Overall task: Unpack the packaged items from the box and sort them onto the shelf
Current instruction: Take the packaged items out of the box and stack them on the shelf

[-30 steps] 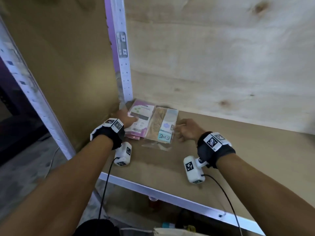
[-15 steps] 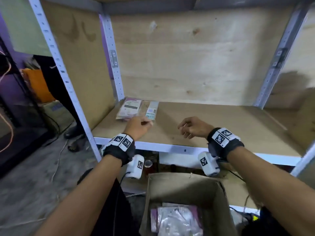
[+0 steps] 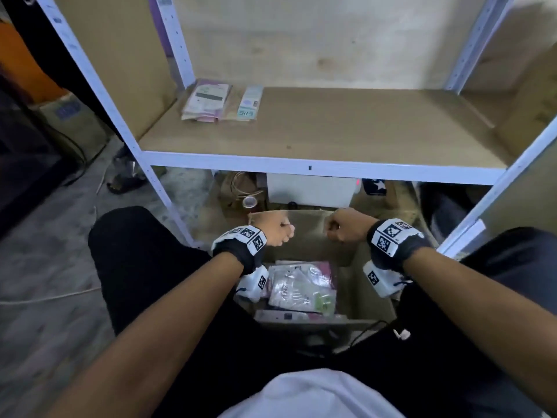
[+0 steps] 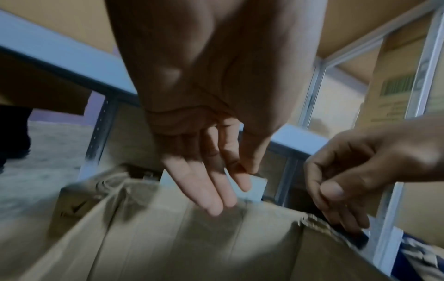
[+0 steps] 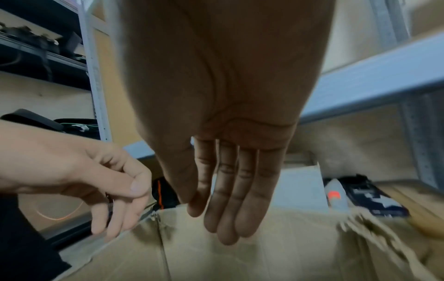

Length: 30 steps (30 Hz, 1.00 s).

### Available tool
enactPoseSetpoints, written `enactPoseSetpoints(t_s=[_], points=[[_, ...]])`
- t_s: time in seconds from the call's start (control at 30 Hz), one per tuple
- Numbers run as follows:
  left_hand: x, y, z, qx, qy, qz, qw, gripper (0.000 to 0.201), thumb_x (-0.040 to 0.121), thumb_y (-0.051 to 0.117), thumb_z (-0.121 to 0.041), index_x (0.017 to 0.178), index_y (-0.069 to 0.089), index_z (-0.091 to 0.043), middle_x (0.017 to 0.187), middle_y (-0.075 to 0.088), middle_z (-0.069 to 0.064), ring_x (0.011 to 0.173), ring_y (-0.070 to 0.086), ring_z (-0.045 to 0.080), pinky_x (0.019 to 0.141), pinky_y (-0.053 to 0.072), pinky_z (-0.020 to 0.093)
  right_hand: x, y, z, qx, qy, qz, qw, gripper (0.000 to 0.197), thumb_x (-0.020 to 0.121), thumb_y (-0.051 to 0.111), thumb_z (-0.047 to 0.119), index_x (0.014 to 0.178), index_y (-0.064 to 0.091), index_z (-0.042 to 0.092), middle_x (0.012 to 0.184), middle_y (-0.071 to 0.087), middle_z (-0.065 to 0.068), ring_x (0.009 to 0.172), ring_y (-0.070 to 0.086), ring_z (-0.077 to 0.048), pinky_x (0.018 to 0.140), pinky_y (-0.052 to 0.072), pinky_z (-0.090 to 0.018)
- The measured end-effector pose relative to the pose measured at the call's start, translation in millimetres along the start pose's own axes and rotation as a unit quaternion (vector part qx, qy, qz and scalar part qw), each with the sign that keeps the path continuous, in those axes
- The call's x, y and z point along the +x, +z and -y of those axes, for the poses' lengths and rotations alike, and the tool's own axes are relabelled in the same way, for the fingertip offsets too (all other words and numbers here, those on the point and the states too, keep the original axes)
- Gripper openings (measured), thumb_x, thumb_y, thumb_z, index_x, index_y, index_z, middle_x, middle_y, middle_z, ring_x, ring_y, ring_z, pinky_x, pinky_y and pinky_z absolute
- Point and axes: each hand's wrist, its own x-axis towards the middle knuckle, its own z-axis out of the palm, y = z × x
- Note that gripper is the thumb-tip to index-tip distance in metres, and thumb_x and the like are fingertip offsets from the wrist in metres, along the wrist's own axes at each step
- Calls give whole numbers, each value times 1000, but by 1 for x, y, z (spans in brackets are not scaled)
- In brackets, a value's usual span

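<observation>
An open cardboard box (image 3: 310,236) stands on the floor between my knees. Several clear and pink packets (image 3: 301,288) lie inside it. My left hand (image 3: 275,229) and right hand (image 3: 346,227) hover side by side over the box's far rim, fingers pointing down. In the left wrist view the left hand's fingers (image 4: 211,190) hang relaxed over the box wall (image 4: 192,247) and hold nothing. The right hand's fingers (image 5: 230,199) are straight and bare too. On the shelf board (image 3: 346,128), at the back left, lie a purple-and-white packet (image 3: 208,98) and a tan-and-teal packet (image 3: 248,104).
White metal uprights (image 3: 99,95) frame the shelf, and one (image 3: 494,200) slants close to my right wrist. Under the shelf sit a tape roll (image 3: 249,202), a white container (image 3: 310,191) and coiled cord. A sandalled foot (image 3: 126,179) stands on the floor at left.
Both hands left the packets on the shelf, drew back and dropped down over the box. The view pulled back and tilted down, so the box now shows.
</observation>
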Motion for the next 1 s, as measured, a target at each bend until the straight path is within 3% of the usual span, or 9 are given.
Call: enactPoseSetpoints(t_s=[0.07,0.13,0.2,0.33,0.47,0.57,0.67,0.8,1.0], points=[[11,20,4,-7,-32,39,999,24,100,50,-15,84,67,-8,80,69,3,67,64,15,60,53,25,12,19,-9,8,7,13,1000,17,90,57,12,95,73,17,90,70,4,83,60,-12,80,47,-24],[27,38,10,13,-50,67,996,29,100,50,-17,95,73,1,94,73,11,87,70,27,80,57,33,31,39,-20,32,20,49,998,19,91,57,8,98,74,13,97,74,-2,88,67,-18,84,53,-28],[35,48,14,27,-82,76,993,31,100,50,-17,106,72,3,108,73,19,99,70,34,90,57,39,41,55,-26,60,30,88,994,19,91,56,6,97,73,5,96,75,-10,87,73,-24,83,59,-36],[66,76,33,91,-128,126,980,28,97,55,-12,113,70,5,115,70,22,105,69,38,92,57,45,76,86,-42,89,55,145,984,22,93,52,6,100,71,-3,96,75,-18,80,72,-26,81,61,-41],[86,98,52,134,-140,170,966,23,100,54,-19,104,67,-1,106,67,18,111,66,35,87,53,37,102,116,-56,61,71,195,976,22,91,53,6,96,74,5,94,76,-14,84,74,-29,78,61,-39],[97,110,73,149,-158,162,962,38,101,50,-26,119,64,4,124,64,22,114,63,36,89,51,37,113,148,-60,-7,51,236,970,22,87,59,11,99,77,9,101,75,-10,90,72,-27,78,58,-33],[104,122,91,149,-187,163,957,44,103,43,-28,122,61,7,129,61,24,117,60,37,98,49,40,118,188,-61,-42,37,271,961,30,87,64,18,116,72,11,119,69,-13,107,66,-30,91,55,-37],[109,135,112,172,-202,163,950,35,98,52,-22,126,62,-3,129,63,16,119,61,32,97,49,35,119,232,-59,-2,15,289,957,51,88,68,18,138,54,16,140,53,-11,126,54,-29,107,43,-37],[115,137,118,137,-194,169,957,39,99,45,-25,132,60,-11,132,62,15,120,60,32,101,49,37,114,262,-45,-68,-41,312,947,47,90,67,16,135,54,12,141,50,-12,130,49,-31,107,42,-40]])
